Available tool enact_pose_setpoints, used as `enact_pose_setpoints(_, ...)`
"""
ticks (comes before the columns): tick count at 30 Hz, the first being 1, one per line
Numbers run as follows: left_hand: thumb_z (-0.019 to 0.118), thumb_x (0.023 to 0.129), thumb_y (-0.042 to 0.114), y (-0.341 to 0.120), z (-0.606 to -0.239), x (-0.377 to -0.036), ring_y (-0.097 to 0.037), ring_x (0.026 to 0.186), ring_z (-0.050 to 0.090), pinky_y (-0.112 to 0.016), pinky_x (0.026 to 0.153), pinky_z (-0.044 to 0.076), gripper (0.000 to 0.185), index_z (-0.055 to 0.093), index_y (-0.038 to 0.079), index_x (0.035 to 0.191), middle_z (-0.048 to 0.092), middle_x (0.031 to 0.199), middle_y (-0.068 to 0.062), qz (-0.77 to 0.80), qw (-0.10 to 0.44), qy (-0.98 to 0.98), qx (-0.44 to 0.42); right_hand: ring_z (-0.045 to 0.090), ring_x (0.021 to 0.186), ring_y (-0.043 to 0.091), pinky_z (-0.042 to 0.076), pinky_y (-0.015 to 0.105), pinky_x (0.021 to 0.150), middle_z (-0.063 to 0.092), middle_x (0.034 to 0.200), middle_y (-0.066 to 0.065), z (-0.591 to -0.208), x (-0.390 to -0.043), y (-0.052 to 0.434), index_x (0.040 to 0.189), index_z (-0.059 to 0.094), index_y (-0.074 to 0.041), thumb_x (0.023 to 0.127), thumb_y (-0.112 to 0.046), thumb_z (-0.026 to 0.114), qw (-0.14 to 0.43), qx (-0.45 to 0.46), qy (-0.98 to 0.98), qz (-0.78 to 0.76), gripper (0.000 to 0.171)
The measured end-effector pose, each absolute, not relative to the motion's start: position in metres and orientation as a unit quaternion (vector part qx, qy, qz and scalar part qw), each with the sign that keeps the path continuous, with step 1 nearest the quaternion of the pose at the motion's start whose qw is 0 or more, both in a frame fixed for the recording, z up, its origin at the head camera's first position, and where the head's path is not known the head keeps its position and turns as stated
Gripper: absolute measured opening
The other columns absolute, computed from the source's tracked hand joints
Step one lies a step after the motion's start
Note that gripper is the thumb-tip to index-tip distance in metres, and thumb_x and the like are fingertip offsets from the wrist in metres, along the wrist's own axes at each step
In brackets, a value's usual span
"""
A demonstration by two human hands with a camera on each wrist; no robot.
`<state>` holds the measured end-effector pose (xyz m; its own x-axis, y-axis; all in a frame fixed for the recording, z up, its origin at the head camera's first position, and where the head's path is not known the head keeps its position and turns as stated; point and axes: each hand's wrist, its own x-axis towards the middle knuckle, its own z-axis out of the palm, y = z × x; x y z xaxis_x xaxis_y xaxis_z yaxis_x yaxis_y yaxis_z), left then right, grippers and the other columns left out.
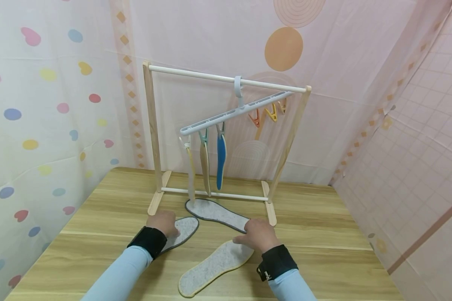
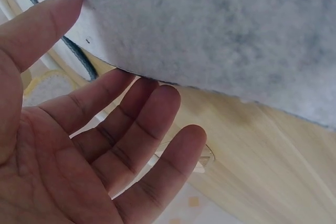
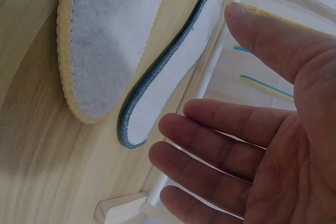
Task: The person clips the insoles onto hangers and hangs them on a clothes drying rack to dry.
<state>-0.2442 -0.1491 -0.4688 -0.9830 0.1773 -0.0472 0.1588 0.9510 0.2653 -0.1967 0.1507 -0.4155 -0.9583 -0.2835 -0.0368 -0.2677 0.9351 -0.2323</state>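
My left hand (image 1: 164,224) is at a grey felt insole with a dark edge (image 1: 184,230); in the left wrist view its thumb lies over the felt and its fingertips are at the rim, without a clear pinch. My right hand (image 1: 261,235) is held with fingers extended and nothing in the palm. It is over the end of a yellow-edged grey insole (image 1: 216,264), near a second dark-edged insole (image 1: 216,212). In the right wrist view, gaps show between the fingers and both the yellow-edged insole (image 3: 113,40) and the dark-edged one (image 3: 173,61).
A wooden rack (image 1: 152,125) with a white top rod stands at the back. On it hangs a grey-blue clip hanger (image 1: 214,119), slanted. Clips hold a pale insole (image 1: 191,171), a beige insole (image 1: 204,167) and a blue insole (image 1: 221,161). A red clip (image 1: 255,119) and yellow clip (image 1: 272,113) hang right.
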Motion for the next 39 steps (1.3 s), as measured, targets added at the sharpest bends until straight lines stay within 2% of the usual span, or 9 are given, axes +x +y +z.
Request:
enact_pose_setpoints(17,0.089,0.069,0.023,-0.148,-0.4748,-0.2481,-0.025,0.071,0.06,-0.045,0.064,0.051,0.035,0.067,0.002,0.087,0.063,0.077,-0.011,0.143,0.032,0.987,0.071,0.05,0.062,0.014,0.042,0.032,0.054,0.058,0.068,0.0,-0.416,-0.1963,0.1514,0.077,0.071,-0.004,0.081,-0.043,0.079,0.046,-0.128,0.983,-0.123,0.039)
enact_pose_setpoints(23,0.089,0.067,0.02,-0.1478,-0.4754,-0.2487,-0.027,0.074,0.06,-0.046,0.066,0.051,0.039,0.065,0.0,0.089,0.063,0.08,-0.012,0.157,0.025,0.984,0.076,0.047,0.06,0.014,0.04,0.031,0.052,0.055,0.065,-0.001,-0.4166,-0.1962,0.152,0.074,0.069,-0.006,0.081,-0.043,0.079,0.042,-0.131,0.983,-0.124,0.039)
enact_pose_setpoints(33,0.09,0.065,0.017,-0.1457,-0.4722,-0.2475,-0.029,0.077,0.061,-0.045,0.067,0.052,0.048,0.065,-0.005,0.1,0.066,0.087,-0.015,0.181,0.03,0.98,0.07,0.041,0.056,0.013,0.034,0.029,0.05,0.047,0.06,-0.003,-0.4174,-0.1951,0.1532,0.066,0.064,-0.009,0.081,-0.042,0.078,0.037,-0.137,0.982,-0.127,0.04)
enact_pose_setpoints(39,0.09,0.066,0.015,-0.1446,-0.4702,-0.2465,-0.028,0.079,0.062,-0.045,0.068,0.052,0.052,0.063,-0.006,0.106,0.066,0.09,-0.016,0.183,0.032,0.98,0.072,0.042,0.056,0.013,0.035,0.029,0.05,0.049,0.06,-0.003,-0.4179,-0.195,0.1531,0.067,0.065,-0.008,0.081,-0.043,0.078,0.038,-0.135,0.982,-0.125,0.039)
